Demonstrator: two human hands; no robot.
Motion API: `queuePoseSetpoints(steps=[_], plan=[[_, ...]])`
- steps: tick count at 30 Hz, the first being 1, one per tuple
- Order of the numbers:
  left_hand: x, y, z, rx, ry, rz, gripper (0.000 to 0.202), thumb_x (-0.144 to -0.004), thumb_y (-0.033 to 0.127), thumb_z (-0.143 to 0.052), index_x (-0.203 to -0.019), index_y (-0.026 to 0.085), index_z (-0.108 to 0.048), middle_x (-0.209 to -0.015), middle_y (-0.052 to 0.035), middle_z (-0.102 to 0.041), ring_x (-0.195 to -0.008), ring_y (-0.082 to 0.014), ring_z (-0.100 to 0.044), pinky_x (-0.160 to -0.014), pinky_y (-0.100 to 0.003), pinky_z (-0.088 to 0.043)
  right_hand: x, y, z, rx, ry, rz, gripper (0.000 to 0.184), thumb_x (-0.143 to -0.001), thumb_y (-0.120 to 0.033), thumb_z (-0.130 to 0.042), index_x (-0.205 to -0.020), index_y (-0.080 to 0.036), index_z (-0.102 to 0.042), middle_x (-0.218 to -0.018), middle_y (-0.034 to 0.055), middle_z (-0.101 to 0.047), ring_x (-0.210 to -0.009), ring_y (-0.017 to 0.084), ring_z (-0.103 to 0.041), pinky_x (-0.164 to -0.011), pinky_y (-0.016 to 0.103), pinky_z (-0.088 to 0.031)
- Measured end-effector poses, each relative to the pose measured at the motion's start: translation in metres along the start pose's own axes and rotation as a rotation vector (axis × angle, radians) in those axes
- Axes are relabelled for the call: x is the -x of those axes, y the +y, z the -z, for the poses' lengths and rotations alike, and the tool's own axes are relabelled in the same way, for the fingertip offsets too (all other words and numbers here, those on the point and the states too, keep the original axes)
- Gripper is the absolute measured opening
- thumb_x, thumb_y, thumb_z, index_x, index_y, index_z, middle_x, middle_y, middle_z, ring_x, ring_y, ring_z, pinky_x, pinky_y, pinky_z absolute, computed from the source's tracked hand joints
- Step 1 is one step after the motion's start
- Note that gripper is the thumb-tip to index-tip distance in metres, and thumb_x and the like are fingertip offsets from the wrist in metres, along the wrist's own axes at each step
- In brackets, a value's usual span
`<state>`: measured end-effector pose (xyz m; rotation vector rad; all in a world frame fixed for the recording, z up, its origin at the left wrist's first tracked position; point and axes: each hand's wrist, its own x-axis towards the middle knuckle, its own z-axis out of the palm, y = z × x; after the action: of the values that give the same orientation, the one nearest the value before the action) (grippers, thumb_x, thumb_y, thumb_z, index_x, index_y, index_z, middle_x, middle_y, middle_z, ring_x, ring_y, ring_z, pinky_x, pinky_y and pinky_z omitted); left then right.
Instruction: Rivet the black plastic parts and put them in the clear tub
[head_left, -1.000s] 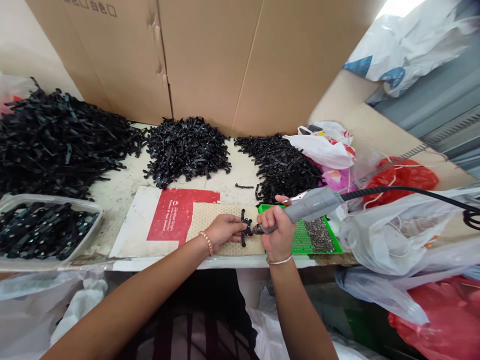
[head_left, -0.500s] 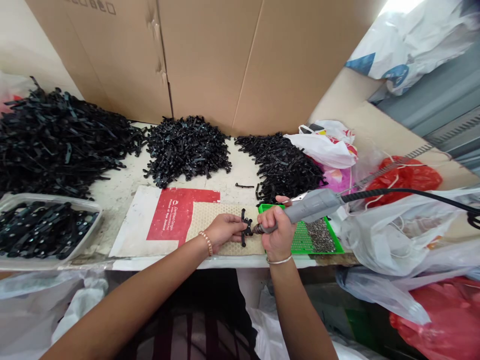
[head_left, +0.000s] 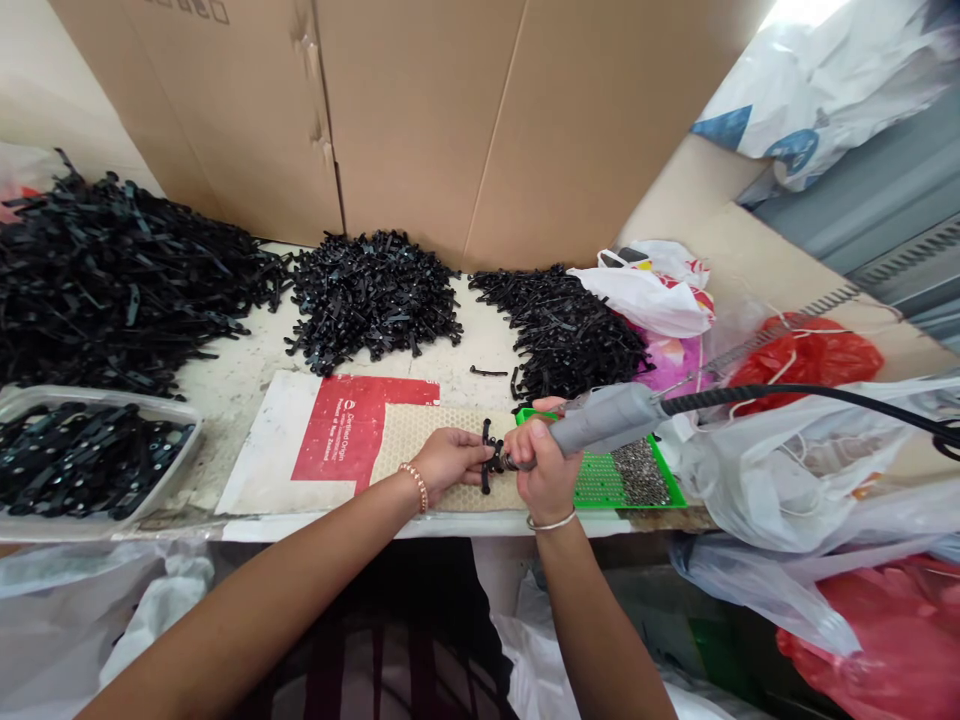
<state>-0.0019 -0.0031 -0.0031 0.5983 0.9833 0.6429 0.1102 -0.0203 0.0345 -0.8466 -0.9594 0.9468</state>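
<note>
My left hand pinches a small black plastic part with several arms over a cream textured mat. A grey electric screwdriver is wrapped in the fingers of my right hand, lying slanted with its cord off to the right. Its tip meets the middle of the black part, though the exact contact point is too small to make out. Just right of that hand, and partly behind it, a green tray holds many small metal screws.
Heaps of black strips lie at the left, middle and right. A clear plastic tub of black parts stands front left. Cardboard rises behind. Plastic bags crowd the right, below the screwdriver's black cord.
My right hand has brought the screwdriver a little to the left, so its tip now reaches the black part. The left hand keeps its hold in nearly the same place.
</note>
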Motion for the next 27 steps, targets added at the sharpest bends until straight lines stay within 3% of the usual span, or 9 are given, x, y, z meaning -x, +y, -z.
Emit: queuePoseSetpoints(steps=[8, 12, 15, 18, 22, 27], plan=[[0.002, 0.001, -0.002, -0.025, 0.002, -0.024, 0.020, -0.071, 0.025, -0.078, -0.068, 0.008, -0.067, -0.066, -0.0060, -0.068, -0.053, -0.0095, -0.061, -0.055, -0.021, -0.052, -0.003, 0.011, 0.006, -0.014, -0.262, -0.037, 0.019, -0.083, -0.034, -0.062, -0.090, -0.023, -0.048, -0.047, -0.0117, -0.037, -0.036, 0.008, -0.034, -0.041, 0.023, -0.035], [0.004, 0.003, -0.004, -0.013, -0.015, -0.030, 0.022, -0.070, 0.025, -0.078, -0.064, 0.008, -0.066, -0.064, -0.0059, -0.067, -0.050, -0.0091, -0.059, -0.054, -0.021, -0.052, 0.000, 0.011, 0.007, -0.018, -0.286, -0.034, 0.021, -0.084, -0.032, -0.062, -0.098, -0.024, -0.049, -0.051, -0.0111, -0.040, -0.038, 0.009, -0.037, -0.044, 0.024, -0.038], [0.006, 0.003, -0.005, 0.012, 0.024, -0.039, 0.017, -0.068, 0.020, -0.080, -0.066, 0.009, -0.067, -0.065, -0.0052, -0.067, -0.052, -0.0091, -0.060, -0.055, -0.021, -0.051, -0.001, -0.002, 0.012, 0.004, -0.178, -0.001, 0.026, -0.081, -0.032, -0.065, -0.101, -0.024, -0.050, -0.050, -0.0110, -0.041, -0.039, 0.009, -0.039, -0.043, 0.024, -0.039], [0.007, 0.003, -0.004, 0.021, 0.070, -0.015, 0.012, -0.066, 0.014, -0.079, -0.070, 0.010, -0.069, -0.070, -0.0058, -0.069, -0.062, -0.0120, -0.065, -0.060, -0.022, -0.053, -0.007, -0.020, 0.026, 0.052, 0.045, 0.098, 0.027, -0.079, -0.033, -0.066, -0.099, -0.023, -0.051, -0.047, -0.0120, -0.038, -0.038, 0.009, -0.036, -0.045, 0.023, -0.038], [0.006, 0.002, 0.000, -0.015, 0.027, -0.010, 0.018, -0.062, 0.013, -0.081, -0.077, 0.010, -0.071, -0.080, -0.0080, -0.071, -0.072, -0.0144, -0.067, -0.066, -0.023, -0.054, -0.016, -0.024, 0.053, 0.105, 0.267, 0.099, 0.028, -0.073, -0.033, -0.070, -0.093, -0.021, -0.054, -0.046, -0.0113, -0.040, -0.040, 0.008, -0.035, -0.045, 0.022, -0.037], [0.005, 0.000, 0.003, -0.036, 0.010, -0.022, 0.017, -0.062, 0.008, -0.076, -0.078, 0.010, -0.071, -0.081, -0.0089, -0.072, -0.072, -0.0142, -0.067, -0.066, -0.023, -0.055, -0.010, -0.013, 0.070, 0.093, 0.260, 0.005, 0.031, -0.071, -0.033, -0.072, -0.094, -0.021, -0.054, -0.046, -0.0112, -0.042, -0.039, 0.008, -0.036, -0.044, 0.021, -0.034]])
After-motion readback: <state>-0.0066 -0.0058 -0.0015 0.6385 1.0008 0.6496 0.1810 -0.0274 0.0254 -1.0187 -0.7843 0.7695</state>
